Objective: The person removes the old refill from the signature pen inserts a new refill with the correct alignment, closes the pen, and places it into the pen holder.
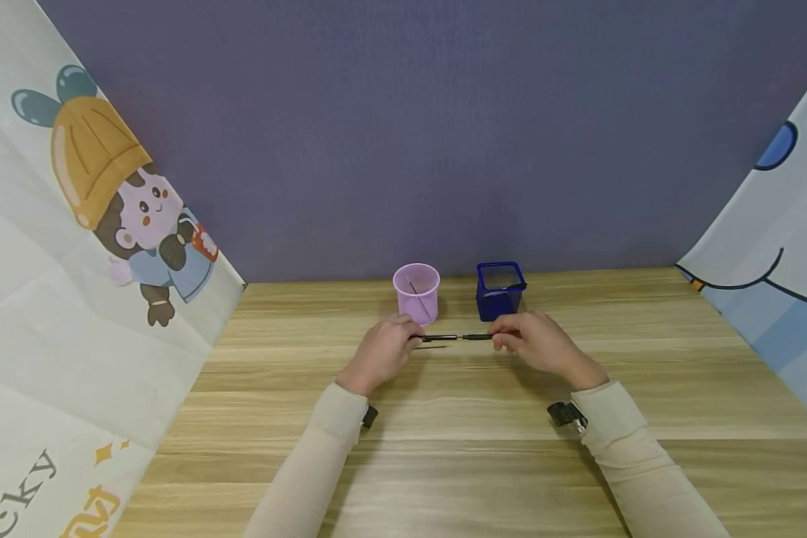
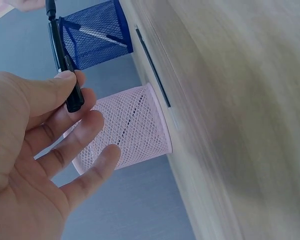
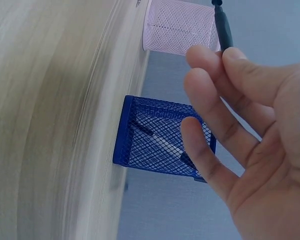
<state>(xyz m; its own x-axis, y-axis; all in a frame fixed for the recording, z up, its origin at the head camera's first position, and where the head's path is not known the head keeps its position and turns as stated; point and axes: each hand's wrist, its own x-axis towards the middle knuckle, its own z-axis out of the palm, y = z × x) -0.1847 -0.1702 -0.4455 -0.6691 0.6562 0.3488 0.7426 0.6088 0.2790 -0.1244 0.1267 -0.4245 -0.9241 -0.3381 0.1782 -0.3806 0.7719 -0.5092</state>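
Observation:
My left hand (image 1: 386, 345) pinches a black pen barrel with a clip (image 2: 60, 55) between thumb and forefinger, its other fingers spread loosely. Opposite, my right hand (image 1: 538, 340) pinches a slim dark pen section (image 3: 223, 30) in the same way. In the head view the two pen parts lie end to end, level, just above the table; a narrow neck shows where they meet, and I cannot tell whether they are joined. Under the left part, a thin dark stick like a pen refill (image 2: 154, 67) lies on the table.
Behind the left hand stands a pink mesh cup (image 1: 418, 302) with a thin stick inside. A blue mesh pen holder (image 1: 500, 305), with a pen (image 3: 165, 145) leaning in it, stands behind the right hand. The wood-grain table (image 1: 471, 463) ends at a grey-blue wall (image 1: 444, 134).

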